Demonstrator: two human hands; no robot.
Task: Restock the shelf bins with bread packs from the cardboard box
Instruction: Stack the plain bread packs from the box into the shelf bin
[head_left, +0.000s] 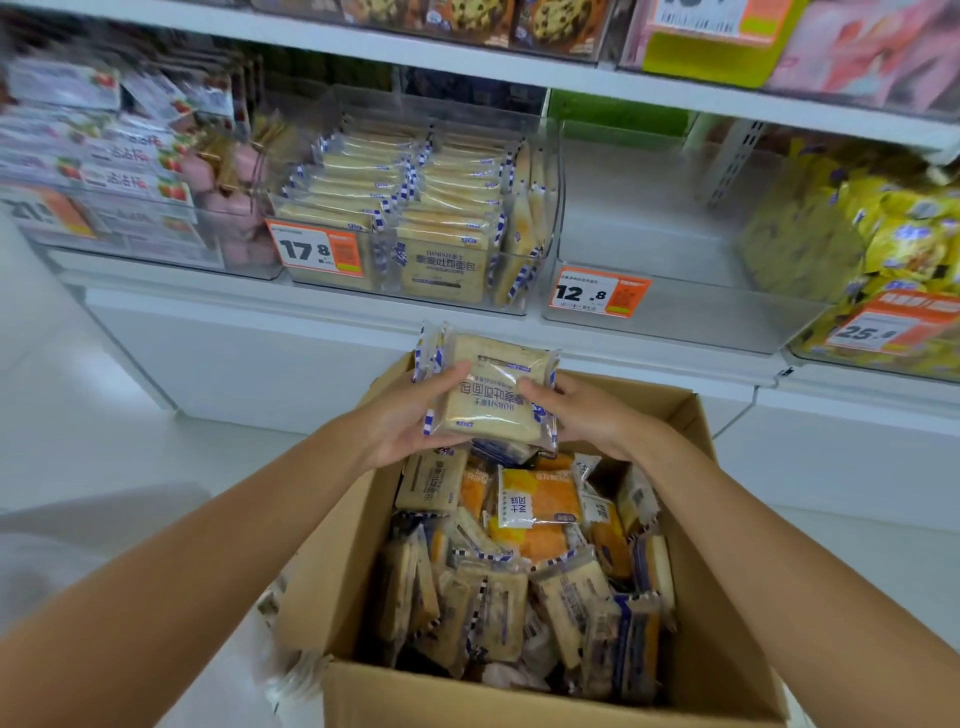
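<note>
A stack of beige bread packs (493, 389) with blue-checked edges is held above the far end of the open cardboard box (332, 561). My left hand (410, 415) grips the stack's left side and my right hand (587, 415) its right side. The box holds many more beige and orange bread packs (540, 504). Straight ahead on the shelf, a clear bin (550, 228) marked 17.8 is nearly full of the same beige packs. To its right a clear bin (675, 312) marked 12.8 holds nothing.
Left of the bread bin stand bins of pink and strawberry-printed packs (130, 156). A bin of yellow packs (893, 244) marked 25 is at the far right. Cookie packs (467, 21) fill the upper shelf. White floor lies left of the box.
</note>
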